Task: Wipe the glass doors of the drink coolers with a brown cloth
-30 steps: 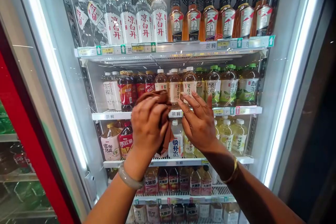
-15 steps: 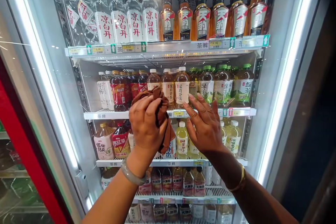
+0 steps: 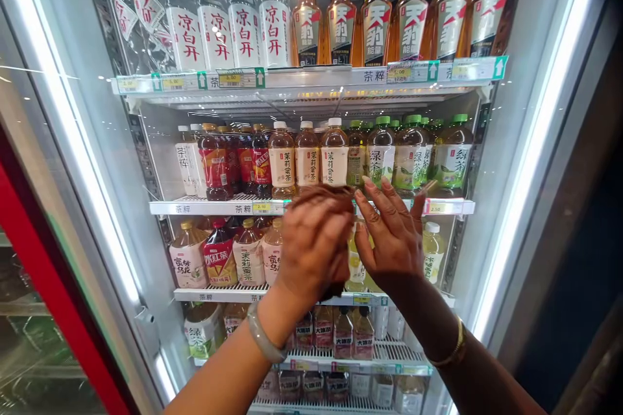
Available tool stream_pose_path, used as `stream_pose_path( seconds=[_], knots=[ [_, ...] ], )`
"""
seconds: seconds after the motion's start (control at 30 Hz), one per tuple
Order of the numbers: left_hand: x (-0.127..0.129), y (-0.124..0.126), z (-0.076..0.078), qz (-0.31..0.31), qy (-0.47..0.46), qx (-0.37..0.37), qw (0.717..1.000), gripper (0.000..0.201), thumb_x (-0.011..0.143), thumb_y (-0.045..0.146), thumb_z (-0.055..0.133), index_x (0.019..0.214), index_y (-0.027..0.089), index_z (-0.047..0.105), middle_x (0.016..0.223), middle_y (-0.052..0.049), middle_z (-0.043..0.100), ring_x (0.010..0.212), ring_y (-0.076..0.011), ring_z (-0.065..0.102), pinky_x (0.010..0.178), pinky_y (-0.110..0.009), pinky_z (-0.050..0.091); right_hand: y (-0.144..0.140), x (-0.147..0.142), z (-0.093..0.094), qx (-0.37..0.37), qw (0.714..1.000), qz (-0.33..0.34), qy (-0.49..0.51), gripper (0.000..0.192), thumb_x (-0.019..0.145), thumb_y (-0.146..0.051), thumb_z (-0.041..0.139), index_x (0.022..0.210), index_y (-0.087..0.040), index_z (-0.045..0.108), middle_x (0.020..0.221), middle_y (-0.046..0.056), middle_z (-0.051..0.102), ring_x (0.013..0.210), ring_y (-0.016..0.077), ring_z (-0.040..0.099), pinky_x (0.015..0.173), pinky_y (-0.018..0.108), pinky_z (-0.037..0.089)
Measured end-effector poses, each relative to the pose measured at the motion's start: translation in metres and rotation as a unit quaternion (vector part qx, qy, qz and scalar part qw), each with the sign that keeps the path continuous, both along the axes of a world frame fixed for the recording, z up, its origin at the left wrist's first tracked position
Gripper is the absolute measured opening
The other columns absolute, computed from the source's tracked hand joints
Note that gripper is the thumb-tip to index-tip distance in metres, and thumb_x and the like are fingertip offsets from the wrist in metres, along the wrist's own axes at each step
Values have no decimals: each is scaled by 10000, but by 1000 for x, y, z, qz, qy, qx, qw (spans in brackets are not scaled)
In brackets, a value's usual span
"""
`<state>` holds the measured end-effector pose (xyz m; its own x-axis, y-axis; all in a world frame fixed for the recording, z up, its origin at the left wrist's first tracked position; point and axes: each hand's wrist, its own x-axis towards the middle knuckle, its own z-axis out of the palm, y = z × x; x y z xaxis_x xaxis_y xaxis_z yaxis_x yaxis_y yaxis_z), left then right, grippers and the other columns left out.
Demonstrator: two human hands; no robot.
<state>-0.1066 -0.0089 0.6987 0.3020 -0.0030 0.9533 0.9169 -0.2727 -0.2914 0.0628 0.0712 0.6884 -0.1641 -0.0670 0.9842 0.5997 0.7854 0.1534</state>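
Observation:
In the head view, my left hand [image 3: 316, 243] is closed round a bunched brown cloth [image 3: 343, 266], in front of the middle shelves of a drinks cooler. Motion blurs its fingers, and much of the cloth is hidden behind them. Close on its right is my right hand [image 3: 392, 230], empty, with fingers stretched out and apart. It seems to rest on a clear glass pane, which shows faint reflections. Behind the hands stand pale-label tea bottles [image 3: 334, 154] with white caps and green tea bottles [image 3: 411, 152] with green caps.
Water bottles [image 3: 238, 19] and amber drink bottles [image 3: 374, 23] line the top shelf [image 3: 321, 78]. Lower shelves hold more bottles, including a red-label one [image 3: 220, 256]. Bright light strips [image 3: 82, 117] run down both sides. A red frame [image 3: 58, 292] stands at the left.
My left hand has moved right and slightly down with the cloth, closer to my right hand. My right hand has shifted slightly right. The view has moved a little nearer the shelves.

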Motion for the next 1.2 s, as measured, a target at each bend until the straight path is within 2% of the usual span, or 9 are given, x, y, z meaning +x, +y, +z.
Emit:
stream_pose_path(
  seconds=[0.1, 0.23, 0.3, 0.5, 0.7, 0.83, 0.9, 1.07, 1.2],
  knots=[
    [5, 2, -6, -21, 70, -23, 997, 362, 931, 170, 681, 1281, 255, 648, 1285, -100, 692, 1277, -270, 587, 1172, -504, 452, 4, 8, -5, 0, 1000, -9, 15, 683, 940, -142, 595, 1587, -287, 427, 1578, 43, 550, 1524, 267, 458, 1357, 603, 67],
    [3, -3, -1, 26, -72, 7, 997, 429, 898, 153, 734, 1300, 248, 616, 1360, -124, 637, 1329, -285, 568, 1163, -514, 457, 8, 17, -8, 9, 999, -12, 32, 660, 930, -139, 623, 1551, -310, 480, 1574, 38, 551, 1507, 283, 480, 1340, 645, 119],
    [11, 0, -3, 29, -97, 18, 995, 427, 888, 159, 743, 1286, 245, 614, 1358, -123, 632, 1327, -288, 567, 1163, -518, 458, 9, 18, -9, 11, 999, -8, 39, 657, 933, -141, 611, 1553, -311, 475, 1575, 44, 548, 1504, 289, 483, 1326, 660, 174],
    [35, 11, -23, -26, 12, -21, 999, 349, 943, 186, 697, 1276, 261, 628, 1284, -91, 688, 1286, -261, 581, 1176, -499, 467, 11, 26, -15, 6, 999, -8, 37, 609, 939, -96, 586, 1522, -259, 518, 1534, 73, 589, 1503, 264, 485, 1339, 618, 186],
    [36, 8, -16, 11, -134, 24, 991, 518, 888, 137, 733, 1373, 207, 565, 1386, -138, 608, 1364, -292, 541, 1187, -516, 438, 21, 46, -21, 15, 999, -7, 40, 564, 881, -59, 663, 1413, -241, 625, 1504, 72, 624, 1490, 256, 505, 1328, 573, 268],
    [61, 18, -31, -58, -16, -35, 998, 443, 920, 124, 699, 1338, 230, 599, 1300, -86, 674, 1307, -248, 582, 1181, -484, 466, 24, 50, -23, 11, 998, -18, 54, 470, 914, -74, 633, 1353, -239, 660, 1467, 66, 657, 1479, 257, 518, 1324, 579, 270],
    [63, 20, -33, -59, 5, -42, 997, 415, 936, 132, 693, 1333, 224, 612, 1291, -86, 687, 1302, -241, 583, 1178, -466, 472, 25, 55, -25, 3, 998, -28, 55, 424, 932, -106, 634, 1329, -251, 673, 1462, 60, 663, 1479, 258, 518, 1326, 592, 249],
    [57, 19, -17, 4, -94, 20, 995, 531, 906, 147, 725, 1406, 211, 557, 1361, -128, 635, 1345, -286, 561, 1170, -508, 456, 30, 68, -29, -20, 998, -21, 53, 400, 960, -170, 623, 1343, -279, 664, 1508, 52, 626, 1504, 264, 486, 1315, 621, 236],
    [84, 30, -29, -15, -113, 30, 993, 453, 891, 139, 733, 1322, 217, 614, 1300, -102, 647, 1304, -272, 577, 1158, -493, 471, 32, 71, -31, -16, 998, -12, 55, 386, 963, -167, 624, 1335, -263, 663, 1486, 57, 646, 1502, 260, 489, 1321, 604, 234]
  ],
)
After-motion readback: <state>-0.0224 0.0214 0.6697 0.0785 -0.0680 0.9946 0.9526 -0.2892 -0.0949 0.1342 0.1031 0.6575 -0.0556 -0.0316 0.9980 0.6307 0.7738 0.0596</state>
